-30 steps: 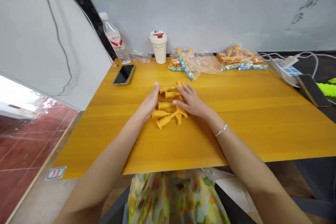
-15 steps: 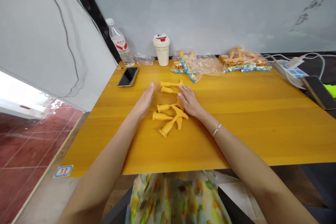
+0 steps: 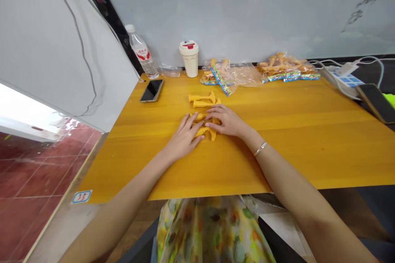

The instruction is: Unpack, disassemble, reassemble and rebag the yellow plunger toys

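Observation:
Several small yellow toy hammers lie on the wooden table, their handles toward the left. The far hammer (image 3: 200,98) and a second hammer (image 3: 202,104) rest side by side just beyond my hands. Closer in, my left hand (image 3: 184,137) lies with spread fingers over the handles of the nearer hammers. From the other side, my right hand (image 3: 226,121) reaches over their heads, its fingers bent and apart. The nearest hammer (image 3: 212,133) shows its head below my right thumb. My hands partly cover the other hammers in this group.
Along the back of the table (image 3: 293,144) stand a water bottle (image 3: 142,53) and a lidded cup (image 3: 189,59). A phone (image 3: 151,91) lies at left. Clear bags (image 3: 284,69) hold more yellow hammers. A power strip (image 3: 348,80) and another phone (image 3: 377,100) are at right.
My left hand has moved right and nearer, onto the handles. My right hand has come slightly nearer over the heads. The nearer hammers, fanned out before, now lie closer together.

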The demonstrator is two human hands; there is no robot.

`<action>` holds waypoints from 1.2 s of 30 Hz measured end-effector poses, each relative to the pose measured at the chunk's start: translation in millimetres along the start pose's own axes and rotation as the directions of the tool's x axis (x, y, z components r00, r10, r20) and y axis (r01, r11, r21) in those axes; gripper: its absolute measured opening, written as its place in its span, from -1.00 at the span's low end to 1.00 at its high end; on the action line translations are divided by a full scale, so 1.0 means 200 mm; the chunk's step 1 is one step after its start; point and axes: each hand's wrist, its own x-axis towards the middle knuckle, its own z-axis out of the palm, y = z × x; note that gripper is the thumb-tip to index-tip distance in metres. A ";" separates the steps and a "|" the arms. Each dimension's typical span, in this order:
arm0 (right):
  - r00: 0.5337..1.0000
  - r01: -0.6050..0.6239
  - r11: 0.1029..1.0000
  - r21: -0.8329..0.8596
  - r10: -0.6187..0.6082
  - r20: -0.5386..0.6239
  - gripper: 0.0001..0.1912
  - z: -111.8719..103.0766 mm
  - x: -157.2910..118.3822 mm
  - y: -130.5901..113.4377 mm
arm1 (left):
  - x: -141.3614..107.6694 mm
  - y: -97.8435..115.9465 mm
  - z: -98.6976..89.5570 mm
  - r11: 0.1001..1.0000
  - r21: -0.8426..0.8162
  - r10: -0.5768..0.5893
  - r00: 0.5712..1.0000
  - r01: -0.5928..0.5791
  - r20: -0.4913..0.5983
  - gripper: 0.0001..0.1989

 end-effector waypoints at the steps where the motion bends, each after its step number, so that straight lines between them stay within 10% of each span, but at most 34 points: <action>1: 1.000 -0.020 1.000 -0.019 0.020 -0.001 -0.62 0.00 0.00 0.01 | 0.04 -0.03 0.00 1.000 0.005 0.021 1.000 -0.021 -0.009 -0.52; 10: 0.987 -0.040 0.993 0.110 0.056 -0.151 -0.59 -0.02 0.00 0.05 | 0.17 -0.10 0.01 0.995 -0.029 0.085 0.953 -0.097 -0.289 -0.69; 17: 0.829 -0.533 0.843 0.072 0.538 -0.156 -0.65 -0.04 -0.01 0.11 | 0.11 -0.11 -0.10 0.989 -0.116 0.048 0.948 -0.088 -0.316 -0.72; 22: 0.876 -0.451 0.892 0.038 0.451 -0.173 -0.72 0.00 -0.02 0.14 | 0.11 -0.12 -0.09 0.972 -0.114 0.191 0.975 -0.204 -0.110 -0.74; 27: 0.846 -0.406 0.867 0.289 0.477 -0.240 -0.55 -0.02 0.00 0.04 | 0.11 -0.11 -0.09 0.963 -0.190 0.148 0.963 -0.193 -0.227 -0.71; 32: 0.922 -0.325 0.607 0.725 0.373 0.101 -0.41 0.00 0.03 -0.10 | 0.11 -0.09 -0.11 0.954 -0.249 0.084 0.947 -0.166 -0.309 -0.68; 36: 0.954 -0.258 0.520 0.814 0.269 0.130 -0.49 0.01 0.03 -0.14 | 0.11 -0.09 -0.13 0.928 -0.327 0.101 0.966 -0.178 -0.240 -0.68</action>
